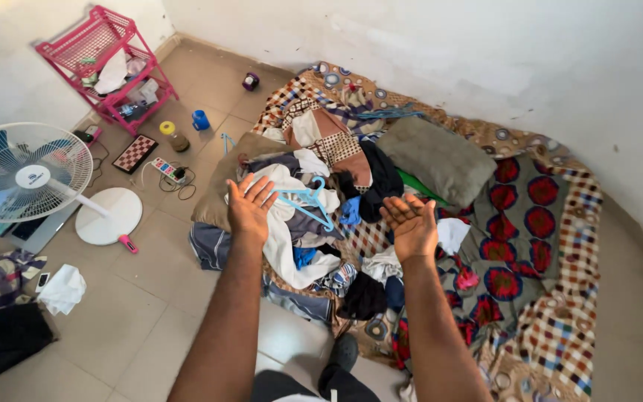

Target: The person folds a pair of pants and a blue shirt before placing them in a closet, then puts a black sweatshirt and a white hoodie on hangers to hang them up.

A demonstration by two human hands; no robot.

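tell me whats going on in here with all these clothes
A person stands over a heap of clothes on a patterned blanket spread on the floor, both arms stretched out. The left hand and right hand are open, palms up, holding nothing. A light blue hanger lies on the heap near the left hand, a grey pillow behind it. A standing fan and pink rack stand on the left.

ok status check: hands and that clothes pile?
Left hand and right hand open, palms up, empty. Both above the clothes pile on the patterned blanket. Light blue hanger on top, by the left hand, untouched.
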